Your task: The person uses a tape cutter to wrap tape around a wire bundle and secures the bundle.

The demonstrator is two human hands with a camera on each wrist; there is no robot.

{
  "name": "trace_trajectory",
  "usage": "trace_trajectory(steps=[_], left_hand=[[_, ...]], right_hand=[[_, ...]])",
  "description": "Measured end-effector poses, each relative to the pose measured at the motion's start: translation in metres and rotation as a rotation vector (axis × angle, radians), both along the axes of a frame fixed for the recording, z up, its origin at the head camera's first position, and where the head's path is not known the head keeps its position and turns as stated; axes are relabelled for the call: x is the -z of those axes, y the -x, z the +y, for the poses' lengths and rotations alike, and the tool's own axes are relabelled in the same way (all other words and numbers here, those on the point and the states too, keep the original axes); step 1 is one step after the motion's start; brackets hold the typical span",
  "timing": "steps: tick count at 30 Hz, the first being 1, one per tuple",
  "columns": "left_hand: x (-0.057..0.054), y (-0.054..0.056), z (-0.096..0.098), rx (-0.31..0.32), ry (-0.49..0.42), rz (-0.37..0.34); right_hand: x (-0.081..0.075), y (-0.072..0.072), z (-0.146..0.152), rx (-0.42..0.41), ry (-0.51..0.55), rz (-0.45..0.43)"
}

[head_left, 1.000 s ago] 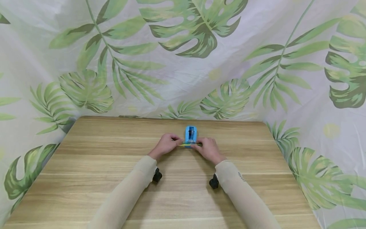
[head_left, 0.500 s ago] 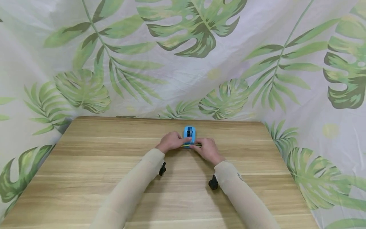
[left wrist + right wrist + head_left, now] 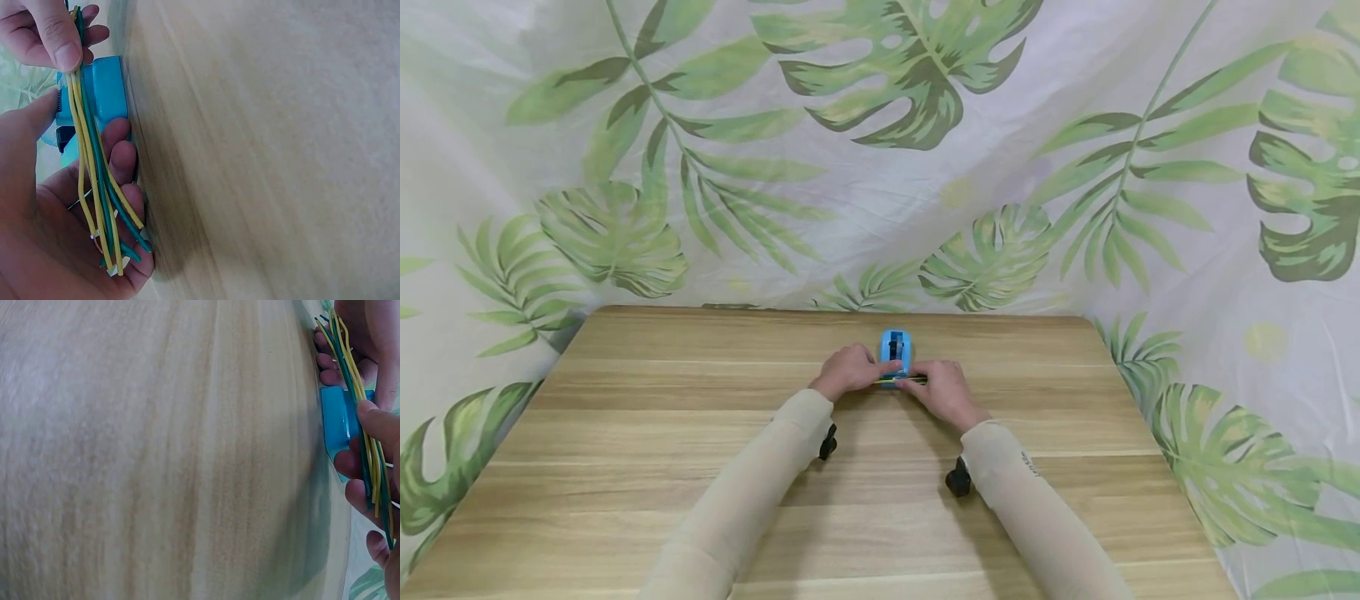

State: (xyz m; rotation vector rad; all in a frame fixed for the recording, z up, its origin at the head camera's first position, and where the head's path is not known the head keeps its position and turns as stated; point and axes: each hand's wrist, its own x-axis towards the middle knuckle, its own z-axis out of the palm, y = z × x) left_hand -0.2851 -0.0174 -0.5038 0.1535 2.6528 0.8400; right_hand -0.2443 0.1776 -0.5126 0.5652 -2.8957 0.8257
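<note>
A blue tape dispenser point(image 3: 887, 352) stands toward the back of the table. Across its front end runs a bundle of yellow and green wires point(image 3: 94, 162). My right hand point(image 3: 946, 390) pinches the bundle between thumb and fingers, clearest in the right wrist view, where the wires point(image 3: 367, 444) extend past both sides of the thumb. My left hand point(image 3: 850, 368) has its thumb stretched to the dispenser's toothed end. The left fingers lie loosely bent behind the free wire ends, in the left wrist view. Whether tape is under the left thumb cannot be made out.
The wood-grain table point(image 3: 700, 450) reaches back to a leaf-printed cloth point(image 3: 880, 208) hanging behind and at both sides. A small black device point(image 3: 958, 479) sits at the right wrist, and another point(image 3: 827, 442) at the left wrist.
My left hand has shifted right, and its thumb now reaches over the front of the dispenser. My right hand keeps its pinch on the wires, nearly still.
</note>
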Motion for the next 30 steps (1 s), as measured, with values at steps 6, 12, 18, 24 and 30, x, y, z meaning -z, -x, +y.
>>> trace_trajectory(steps=[6,12,18,24,30], left_hand=[[0.0022,0.0005,0.0011,-0.005,-0.008,-0.001],[0.0031,0.0004,0.0016,-0.007,-0.016,-0.012],[0.0004,0.0,0.0002,-0.004,-0.024,-0.035],[0.0002,0.0005,-0.0009,-0.006,-0.033,-0.054],[-0.0017,-0.0002,0.0005,-0.022,-0.054,-0.072]], right_hand=[[-0.0004,0.0012,-0.0006,0.006,-0.004,-0.001],[-0.0017,0.002,-0.001,-0.004,-0.003,0.015],[-0.0002,0.0039,-0.0014,-0.004,-0.03,0.018],[0.0005,0.0055,-0.002,-0.006,-0.049,0.018],[-0.003,0.0066,-0.0018,-0.013,-0.083,0.018]])
